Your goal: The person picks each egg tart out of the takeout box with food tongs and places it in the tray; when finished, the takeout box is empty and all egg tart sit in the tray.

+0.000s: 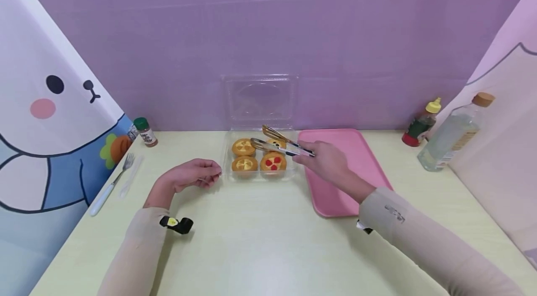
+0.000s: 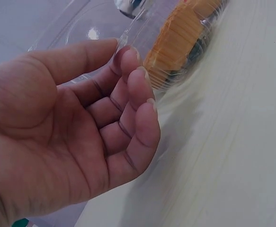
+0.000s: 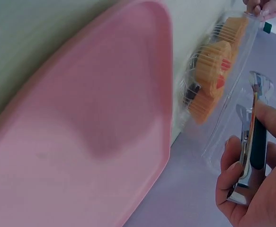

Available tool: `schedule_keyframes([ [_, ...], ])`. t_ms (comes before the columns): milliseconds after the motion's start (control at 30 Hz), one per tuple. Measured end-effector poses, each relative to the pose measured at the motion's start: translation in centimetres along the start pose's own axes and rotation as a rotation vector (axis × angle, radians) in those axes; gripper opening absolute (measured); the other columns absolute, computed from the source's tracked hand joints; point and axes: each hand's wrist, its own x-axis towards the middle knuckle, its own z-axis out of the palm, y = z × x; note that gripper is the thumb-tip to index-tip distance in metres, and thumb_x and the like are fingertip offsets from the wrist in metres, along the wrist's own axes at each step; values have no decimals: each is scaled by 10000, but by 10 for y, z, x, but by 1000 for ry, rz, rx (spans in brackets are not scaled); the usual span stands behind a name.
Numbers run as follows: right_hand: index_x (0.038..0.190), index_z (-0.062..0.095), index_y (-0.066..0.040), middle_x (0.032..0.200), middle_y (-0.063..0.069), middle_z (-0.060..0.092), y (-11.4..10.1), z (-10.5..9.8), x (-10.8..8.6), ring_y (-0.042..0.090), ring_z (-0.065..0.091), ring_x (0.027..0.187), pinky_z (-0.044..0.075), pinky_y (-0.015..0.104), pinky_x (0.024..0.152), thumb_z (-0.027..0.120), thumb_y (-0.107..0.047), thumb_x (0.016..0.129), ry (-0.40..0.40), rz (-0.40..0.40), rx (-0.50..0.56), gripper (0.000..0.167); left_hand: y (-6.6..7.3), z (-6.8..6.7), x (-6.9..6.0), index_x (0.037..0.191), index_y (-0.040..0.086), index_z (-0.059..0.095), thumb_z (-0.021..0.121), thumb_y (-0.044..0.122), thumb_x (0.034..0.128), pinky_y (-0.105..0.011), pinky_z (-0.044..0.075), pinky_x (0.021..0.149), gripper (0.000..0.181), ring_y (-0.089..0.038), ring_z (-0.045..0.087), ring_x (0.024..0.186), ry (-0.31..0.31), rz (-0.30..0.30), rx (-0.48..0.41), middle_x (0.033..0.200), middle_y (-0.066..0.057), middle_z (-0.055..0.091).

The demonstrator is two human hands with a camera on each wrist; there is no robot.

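My left hand (image 1: 193, 175) pinches the left front rim of a clear plastic clamshell box (image 2: 123, 40) between thumb and index finger, the other fingers curled. Several tarts sit in the box: two with pale crossed tops, one with red pieces (image 1: 273, 162), and one with dark dots partly hidden at the back right. My right hand (image 1: 325, 161) grips metal tongs (image 3: 258, 137) with dark handle grips. The tongs' jaws are spread and hang over the box, with nothing visible between them. The box's clear lid (image 1: 260, 100) stands raised at the back.
A pink tray (image 1: 344, 198) lies right of the box, under my right forearm. At far right stand a yellow-capped sauce bottle (image 1: 419, 126) and a corked clear bottle (image 1: 450, 137). At left are a green-capped spice jar (image 1: 147, 135), a fork (image 1: 111, 186) and a pale utensil (image 1: 131, 177).
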Motion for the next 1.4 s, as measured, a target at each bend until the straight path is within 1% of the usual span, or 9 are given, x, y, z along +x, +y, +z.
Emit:
schedule_keyframes([
  [167, 1415, 574, -285, 717, 20, 564, -7, 5, 8, 115, 347, 507, 301, 268, 431, 673, -570, 892, -24, 13, -1, 604, -1, 0, 1, 1152, -75, 549, 565, 272, 1032, -318, 526, 788, 368, -159, 579, 827, 16, -13, -6, 917, -13, 609],
  [367, 1408, 581, -292, 617, -7, 452, -15, 11, 15, 67, 236, 439, 248, 237, 406, 687, -554, 889, -53, 31, -14, 591, -1, 0, 1, 1164, -72, 546, 576, 262, 1027, -314, 521, 777, 363, -160, 577, 824, 30, -28, -13, 927, -22, 610],
  [467, 1398, 592, -288, 689, 25, 531, -19, 13, 18, 78, 237, 450, 240, 242, 408, 695, -536, 889, -51, 43, -17, 575, -1, 0, 2, 1158, -74, 543, 581, 263, 1024, -314, 519, 773, 365, -159, 576, 822, 31, -31, -17, 925, -25, 609],
  [500, 1395, 595, -290, 754, 32, 586, -20, 14, 19, 82, 245, 456, 240, 244, 410, 697, -529, 889, -47, 46, -17, 568, -1, 0, 2, 1154, -72, 544, 583, 265, 1023, -313, 518, 773, 364, -159, 576, 822, 31, -33, -17, 925, -24, 609],
  [600, 1392, 597, -299, 828, 61, 630, -24, 15, 22, 94, 281, 476, 246, 253, 419, 698, -526, 889, -47, 58, -14, 561, 0, 0, 2, 1143, -63, 547, 587, 271, 1020, -312, 514, 773, 359, -158, 575, 823, 28, -33, -15, 925, -25, 607],
  [733, 1402, 582, -320, 692, 20, 508, -30, 16, 25, 98, 293, 490, 247, 256, 425, 681, -541, 896, -73, 62, -43, 561, 0, -1, 2, 1132, -54, 550, 587, 275, 1020, -312, 513, 775, 349, -156, 573, 827, 18, -28, -10, 926, -25, 604],
  [833, 1405, 577, -331, 654, -27, 447, -34, 16, 28, 98, 299, 490, 247, 258, 425, 669, -543, 905, -92, 64, -63, 551, 0, -1, 1, 1122, -46, 554, 588, 274, 1019, -311, 515, 779, 338, -154, 573, 828, 18, -25, -8, 923, -24, 603],
  [1133, 1403, 573, -344, 541, -80, 388, -44, 15, 34, 83, 286, 449, 216, 246, 417, 660, -531, 918, -169, 85, -46, 527, 1, 0, 1, 1117, -45, 555, 583, 264, 1022, -320, 520, 789, 324, -161, 572, 840, 13, -20, -2, 926, -33, 606],
  [1400, 1397, 591, -291, 551, -74, 436, -48, 15, 38, 82, 289, 458, 222, 243, 429, 661, -495, 930, -198, 102, -26, 514, 0, -1, 1, 1134, -51, 552, 572, 246, 1027, -317, 523, 790, 317, -159, 573, 840, 13, -22, -6, 936, -32, 600],
])
